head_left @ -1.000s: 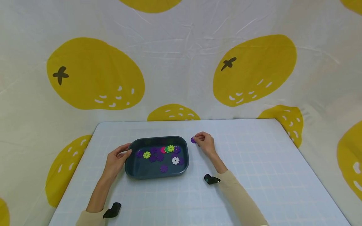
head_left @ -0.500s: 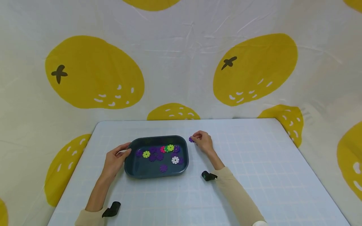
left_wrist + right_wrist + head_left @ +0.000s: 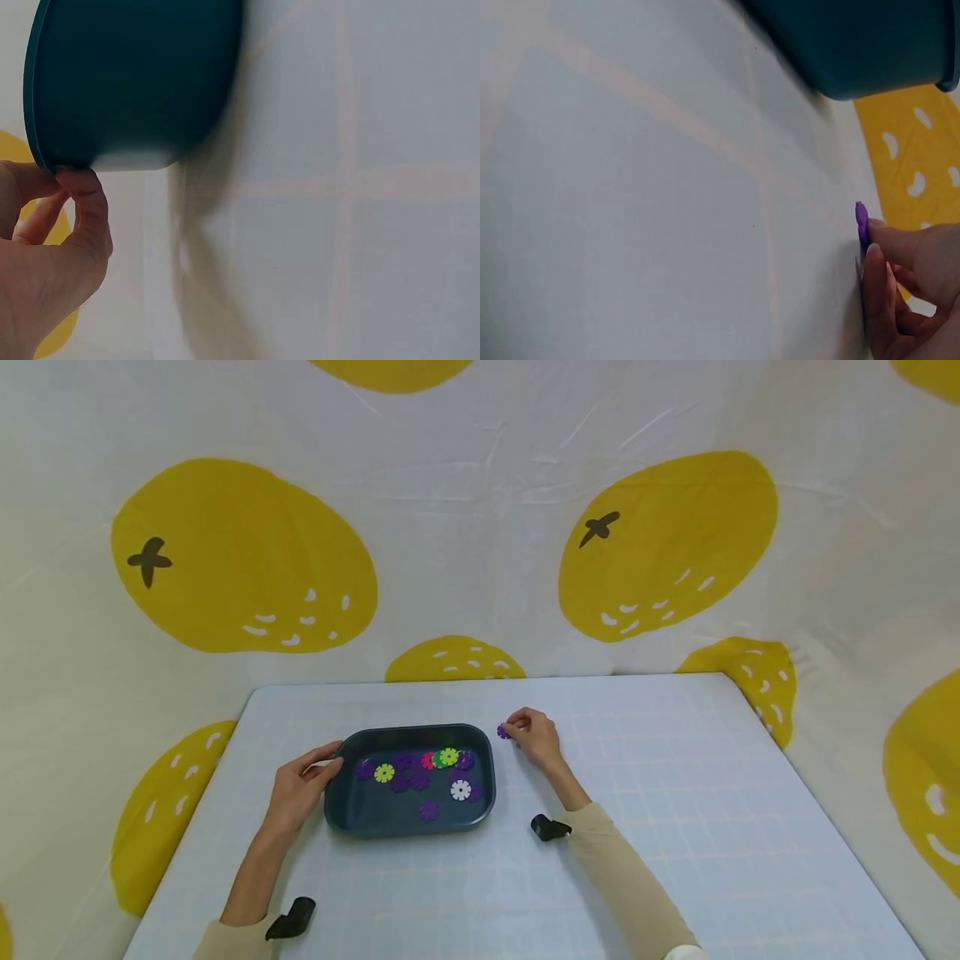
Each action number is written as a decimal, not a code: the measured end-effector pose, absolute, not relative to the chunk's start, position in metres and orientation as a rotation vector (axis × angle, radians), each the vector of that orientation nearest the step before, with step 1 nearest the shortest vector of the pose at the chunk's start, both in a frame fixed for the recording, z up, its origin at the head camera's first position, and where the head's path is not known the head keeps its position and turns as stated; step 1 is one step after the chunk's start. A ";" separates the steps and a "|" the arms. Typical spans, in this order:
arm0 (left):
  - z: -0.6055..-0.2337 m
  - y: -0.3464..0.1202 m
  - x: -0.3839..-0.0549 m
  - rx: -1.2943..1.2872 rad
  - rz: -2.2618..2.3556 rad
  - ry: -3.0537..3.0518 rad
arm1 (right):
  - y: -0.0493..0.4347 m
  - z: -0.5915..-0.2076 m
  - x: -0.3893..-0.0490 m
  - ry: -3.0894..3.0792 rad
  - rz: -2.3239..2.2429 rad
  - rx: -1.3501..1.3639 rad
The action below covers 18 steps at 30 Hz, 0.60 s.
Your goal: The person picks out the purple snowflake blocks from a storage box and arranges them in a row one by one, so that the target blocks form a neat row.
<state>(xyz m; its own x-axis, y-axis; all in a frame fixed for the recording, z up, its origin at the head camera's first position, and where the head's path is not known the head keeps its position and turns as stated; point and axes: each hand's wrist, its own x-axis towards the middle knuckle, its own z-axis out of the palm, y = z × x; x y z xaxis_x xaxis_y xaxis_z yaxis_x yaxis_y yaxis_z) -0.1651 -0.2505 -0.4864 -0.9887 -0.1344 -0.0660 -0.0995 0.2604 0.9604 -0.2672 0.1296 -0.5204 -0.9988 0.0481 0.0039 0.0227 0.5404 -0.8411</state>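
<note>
A dark teal tray (image 3: pixel 375 821) stands on the table, holding several notched snowflake discs. Most of these are purple, such as the purple disc (image 3: pixel 429 811) near its front. A yellow-green disc (image 3: pixel 384 773), a white disc (image 3: pixel 461 790) and a pink disc (image 3: pixel 427 761) lie among them. My left hand (image 3: pixel 294 789) grips the tray's left end at the rim, thumb and fingers bent there. Just off the tray's right end, my right hand (image 3: pixel 536 737) pinches another purple snowflake disc (image 3: pixel 862 225) between thumb and fingertip, close over the table; the fingers partly hide it.
The pale table (image 3: pixel 675 827) has a faint checked pattern and a far edge close behind the tray. Behind it hangs a white cloth (image 3: pixel 465 543) printed with yellow fruit. Black wrist cameras (image 3: pixel 292 918) sit at both beige sleeves.
My right hand has shifted slightly left with the purple snowflake disc, a little closer to the tray. The left hand keeps its grip on the tray's rim. The head view has shifted slightly.
</note>
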 end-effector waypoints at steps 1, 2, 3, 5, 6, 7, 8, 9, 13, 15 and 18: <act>-0.486 -0.251 -0.164 0.233 -1.876 -2.470 | 0.129 -0.521 -0.267 -2.738 1.489 -0.064; -0.486 -0.251 -0.164 0.235 -1.872 -2.467 | 0.128 -0.521 -0.267 -2.741 1.487 -0.066; -0.486 -0.250 -0.163 0.239 -1.870 -2.462 | 0.128 -0.521 -0.267 -2.745 1.484 -0.068; -0.487 -0.250 -0.162 0.243 -1.866 -2.458 | 0.128 -0.521 -0.267 -2.750 1.473 -0.073; -0.487 -0.250 -0.162 0.245 -1.863 -2.458 | 0.127 -0.521 -0.266 -2.752 1.464 -0.073; -0.487 -0.250 -0.162 0.246 -1.862 -2.458 | 0.127 -0.521 -0.266 -2.754 1.455 -0.070; -0.488 -0.250 -0.163 0.251 -1.861 -2.458 | 0.127 -0.521 -0.266 -2.755 1.436 -0.062; -0.489 -0.249 -0.163 0.257 -1.858 -2.460 | 0.127 -0.520 -0.266 -2.757 1.419 -0.053; -0.490 -0.248 -0.164 0.263 -1.851 -2.464 | 0.127 -0.519 -0.266 -2.762 1.356 -0.024; -0.490 -0.248 -0.165 0.256 -1.850 -2.459 | 0.128 -0.519 -0.266 -2.765 1.340 -0.029; -0.491 -0.248 -0.165 0.248 -1.856 -2.448 | 0.128 -0.519 -0.266 -2.768 1.341 -0.026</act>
